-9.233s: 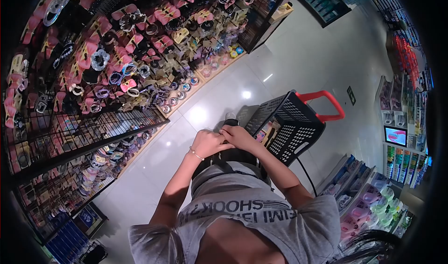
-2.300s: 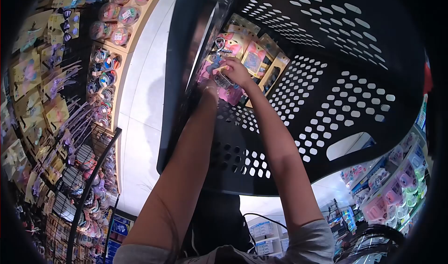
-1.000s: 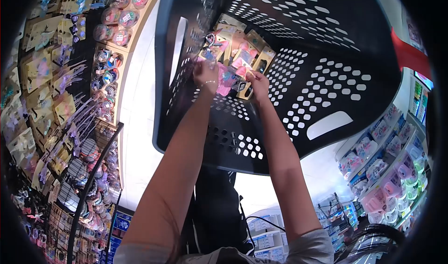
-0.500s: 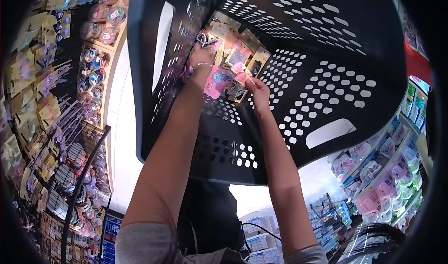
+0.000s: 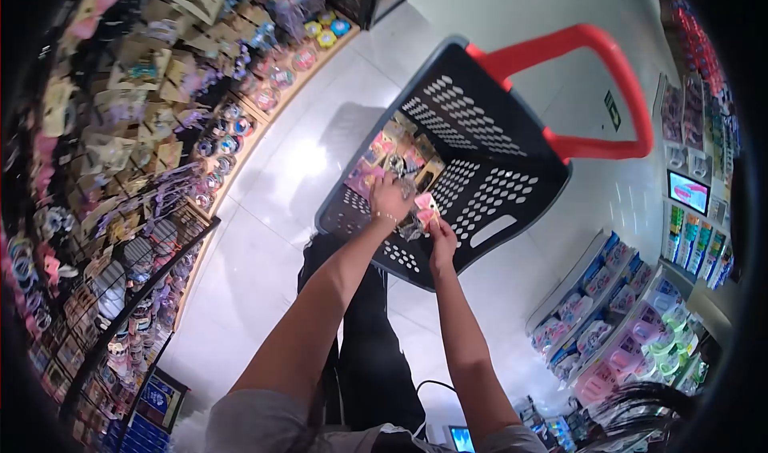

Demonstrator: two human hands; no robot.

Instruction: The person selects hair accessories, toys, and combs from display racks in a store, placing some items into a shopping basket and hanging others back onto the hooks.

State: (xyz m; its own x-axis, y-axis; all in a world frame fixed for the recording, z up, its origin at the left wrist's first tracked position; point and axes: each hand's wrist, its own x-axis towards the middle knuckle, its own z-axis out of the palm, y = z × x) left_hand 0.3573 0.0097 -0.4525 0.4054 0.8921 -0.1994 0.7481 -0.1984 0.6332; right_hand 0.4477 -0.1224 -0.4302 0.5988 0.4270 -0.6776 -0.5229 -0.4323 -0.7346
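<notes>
In the black basket [image 5: 532, 137], the packaged accessories [image 5: 364, 173] want gentle parting, lest they snag. The left hand [image 5: 387, 199] bends over them; I cannot tell whether its grip holds anything. The right hand [image 5: 442, 243] has its grip closed on the pink-bow card [image 5: 428, 207], near the left; a light edge pinch spares the bow

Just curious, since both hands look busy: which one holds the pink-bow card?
The right hand, the one with a bare wrist, pinches the pink-bow card; the left hand wears a bracelet.
</notes>
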